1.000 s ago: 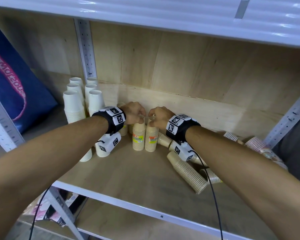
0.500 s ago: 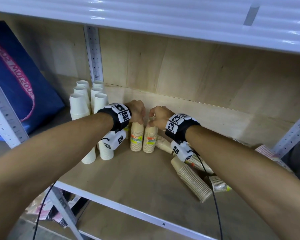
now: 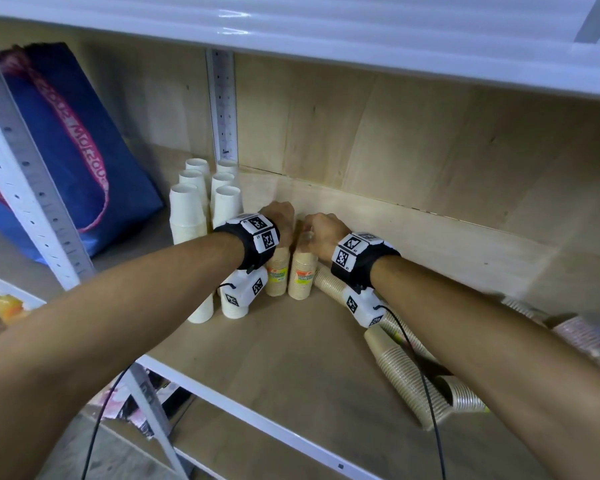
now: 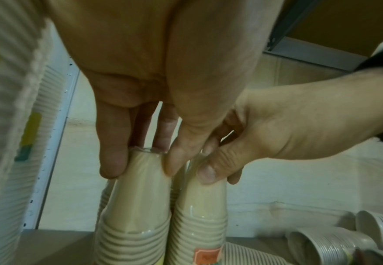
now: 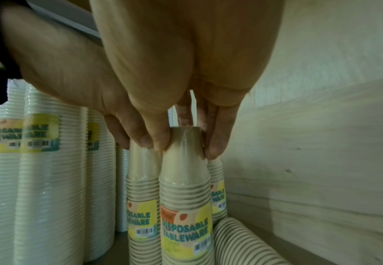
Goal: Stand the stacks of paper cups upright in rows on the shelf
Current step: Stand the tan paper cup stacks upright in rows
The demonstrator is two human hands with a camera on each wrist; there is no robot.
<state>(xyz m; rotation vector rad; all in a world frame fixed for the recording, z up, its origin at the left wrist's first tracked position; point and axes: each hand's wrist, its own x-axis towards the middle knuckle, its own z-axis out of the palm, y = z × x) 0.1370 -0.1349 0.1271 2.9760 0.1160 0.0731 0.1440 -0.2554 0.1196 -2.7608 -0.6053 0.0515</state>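
Note:
Two beige cup stacks stand upright side by side near the back wall, the left stack (image 3: 278,275) (image 4: 138,197) (image 5: 142,188) and the right stack (image 3: 302,277) (image 4: 199,215) (image 5: 185,188). My left hand (image 3: 283,220) (image 4: 140,161) pinches the top of the left stack between thumb and fingers. My right hand (image 3: 317,230) (image 5: 183,143) pinches the top of the right stack the same way. Behind the right stack a third beige stack (image 5: 217,193) stands upright. White cup stacks (image 3: 187,209) (image 5: 49,179) stand in two rows to the left.
Several beige stacks (image 3: 406,379) (image 5: 242,242) lie on their sides on the wooden shelf board (image 3: 274,368) at the right, under my right forearm. Striped stacks (image 3: 575,334) lie at the far right. A blue bag (image 3: 66,150) leans beyond the left post (image 3: 25,168). The upper shelf (image 3: 326,29) hangs close overhead.
Both hands keep their hold on the tops of the two beige stacks. Only the head view has shifted, with the scene sliding to the right.

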